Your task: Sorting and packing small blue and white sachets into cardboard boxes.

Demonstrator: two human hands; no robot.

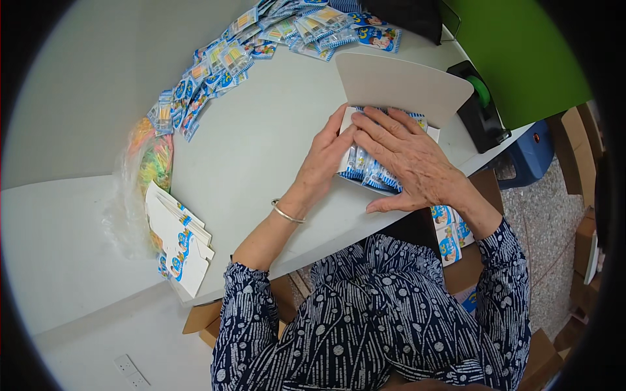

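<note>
My left hand (324, 158) presses against the left side of a small white open box (433, 132) on the white table (261, 143). My right hand (413, 159) lies flat on top of the blue and white packets (370, 174) packed inside it, fingers spread. The box's grey-white lid flap (401, 86) stands up behind my hands. A bangle sits on my left wrist.
Several loose blue packets (222, 62) trail in an arc across the far table. A stack of flat folded cartons (179, 238) lies at the left edge beside a clear bag of coloured items (147, 163). A black tape dispenser (479, 107) stands right. Cardboard boxes (583, 241) sit on the floor.
</note>
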